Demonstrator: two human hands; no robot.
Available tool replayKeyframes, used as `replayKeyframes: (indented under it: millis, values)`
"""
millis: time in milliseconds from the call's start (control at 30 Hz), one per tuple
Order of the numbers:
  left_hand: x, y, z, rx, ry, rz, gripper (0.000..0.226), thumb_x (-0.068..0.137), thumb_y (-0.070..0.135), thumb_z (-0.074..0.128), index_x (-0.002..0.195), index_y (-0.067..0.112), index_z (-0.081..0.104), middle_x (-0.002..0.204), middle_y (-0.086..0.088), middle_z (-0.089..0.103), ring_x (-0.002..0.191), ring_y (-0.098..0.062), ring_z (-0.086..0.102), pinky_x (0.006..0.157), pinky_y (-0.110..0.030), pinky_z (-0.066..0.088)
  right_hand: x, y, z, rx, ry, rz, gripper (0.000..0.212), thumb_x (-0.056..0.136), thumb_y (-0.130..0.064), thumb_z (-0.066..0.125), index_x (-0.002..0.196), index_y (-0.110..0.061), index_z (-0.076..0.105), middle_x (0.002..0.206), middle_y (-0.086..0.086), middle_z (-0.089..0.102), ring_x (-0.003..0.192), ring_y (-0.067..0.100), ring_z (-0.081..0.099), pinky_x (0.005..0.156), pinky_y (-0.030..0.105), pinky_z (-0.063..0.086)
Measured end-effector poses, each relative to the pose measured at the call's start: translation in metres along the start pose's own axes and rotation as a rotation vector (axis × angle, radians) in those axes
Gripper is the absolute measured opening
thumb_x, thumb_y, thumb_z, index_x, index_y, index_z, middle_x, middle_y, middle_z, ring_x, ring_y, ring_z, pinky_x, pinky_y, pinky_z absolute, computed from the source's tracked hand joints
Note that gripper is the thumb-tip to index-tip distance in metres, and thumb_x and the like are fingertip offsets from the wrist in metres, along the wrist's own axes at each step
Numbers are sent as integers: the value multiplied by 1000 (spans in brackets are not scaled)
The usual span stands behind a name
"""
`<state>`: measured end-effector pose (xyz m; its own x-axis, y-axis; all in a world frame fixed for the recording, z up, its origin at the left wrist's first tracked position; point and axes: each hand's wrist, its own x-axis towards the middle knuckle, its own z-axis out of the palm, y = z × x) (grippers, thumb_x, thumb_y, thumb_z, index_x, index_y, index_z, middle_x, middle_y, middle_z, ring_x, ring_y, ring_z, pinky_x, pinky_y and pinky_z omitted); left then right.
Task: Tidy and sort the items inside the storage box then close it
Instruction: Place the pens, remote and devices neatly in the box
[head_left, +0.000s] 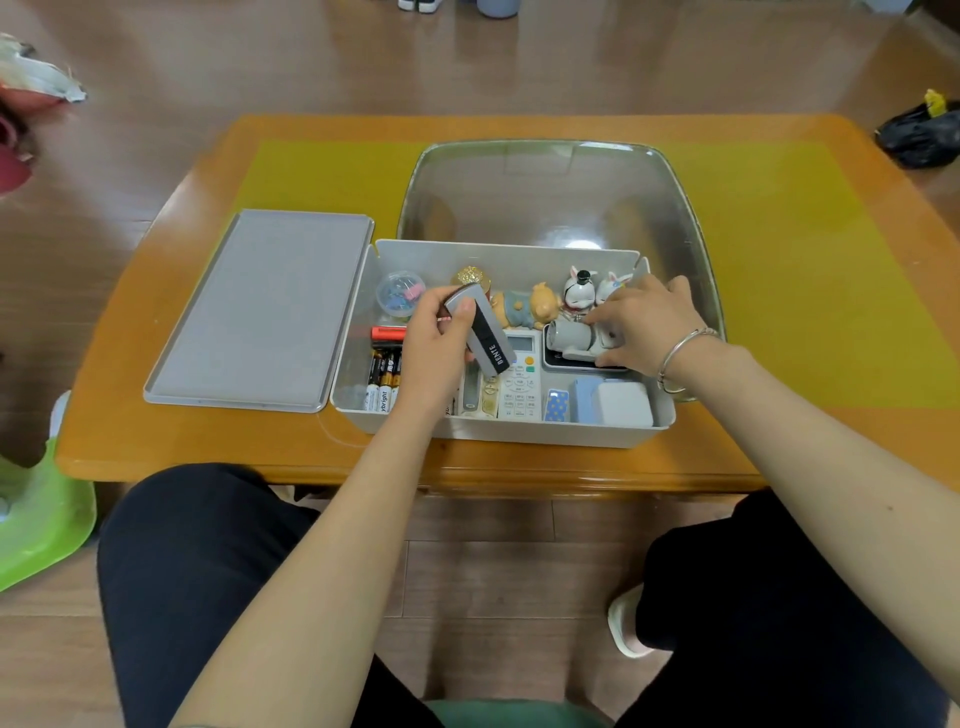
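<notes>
Grey plastic forms the storage box (498, 431), standing open at the near edge of the orange tabletop (208, 457). Nearest inside it lie the batteries (383, 382), a white remote (521, 379), a small blue dotted case (557, 405) and a pale blue-and-white block (615, 402). Above the box's left half, the left hand (441, 343) has its grip curled round a grey and black stapler (480, 330), lifted clear of the contents. The right hand (644, 327), bracelet on the wrist, has its fingers on a small white-and-grey robot-like toy (576, 340) lying on a dark tray; whether they grip it or only touch it I cannot tell. Further back sit a tub of clips (400, 293), a bear figurine (530, 309) and two rabbit figurines (589, 291). The lid (260, 312) lies flat just left of the box, and a clear cover (561, 192) stands behind. Sorting looks partly done: small things are grouped, but two items are in hand and the lid is not yet on.
</notes>
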<state>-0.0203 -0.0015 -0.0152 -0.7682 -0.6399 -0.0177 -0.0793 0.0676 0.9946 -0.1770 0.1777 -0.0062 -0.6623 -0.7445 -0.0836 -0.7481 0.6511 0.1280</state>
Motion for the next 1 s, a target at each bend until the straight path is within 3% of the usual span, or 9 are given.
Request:
replayKeyframes:
  millis: [200,333,433,533,600,667,800,900,1000]
  values:
    - [0,0,1,-32,-25,-13,12,98,15,53,110,18,55,103,2,64,88,-2,67,64,-18,55,-6,-1,-5,91,93,36,47,77,-51,67,120,-33,60,118,-4,60,112,25,44,85,40,28]
    - [-4,5,9,-90,-115,-36,12,98,9,50,106,18,51,107,-1,66,93,-5,68,68,-17,55,-13,-9,-19,422,260,-24,27,88,-44,57,107,-28,70,94,-4,70,89,22,58,74,31,35]
    - [-8,11,19,-146,-229,-37,14,99,4,45,104,17,47,110,-3,65,97,-8,67,74,-19,55,-18,-24,-29,594,190,-168,27,85,-41,62,106,-25,70,80,-8,67,67,8,53,60,19,37]
    - [-9,12,24,-171,-329,-40,14,100,5,44,105,17,47,111,-2,64,100,-7,66,80,-25,56,-19,-24,-30,596,182,-174,24,83,-33,68,106,-23,69,77,-10,63,62,-3,48,58,9,31]
    - [-9,13,24,-34,-342,-20,18,98,10,51,112,20,45,109,6,60,94,-4,65,74,-23,56,-19,-17,-28,539,166,-130,25,83,-35,68,105,-23,69,83,-4,68,63,5,48,61,20,37]
    - [-8,12,22,298,-354,49,34,95,20,57,124,23,41,102,12,54,87,-4,61,69,-20,52,-20,-11,-25,427,140,-98,24,83,-38,66,103,-25,69,86,-2,70,66,13,48,62,26,37]
    - [-14,9,23,817,-478,113,30,97,30,48,126,22,44,85,4,59,82,-17,60,67,-34,47,-21,-8,-20,201,47,-59,23,85,-43,61,96,-25,69,91,0,68,80,24,60,66,32,49]
    - [-21,8,30,975,-587,82,27,97,38,38,119,26,48,97,-2,63,84,-20,56,63,-32,39,-22,-8,-18,115,13,-26,23,85,-45,60,98,-28,69,91,0,68,83,25,61,62,27,44]
    - [-26,6,36,1027,-697,79,34,96,39,36,126,31,50,116,-5,62,95,-22,53,74,-33,38,-21,-9,-19,49,-27,-27,20,86,-42,60,99,-29,69,91,0,68,86,24,61,64,26,39]
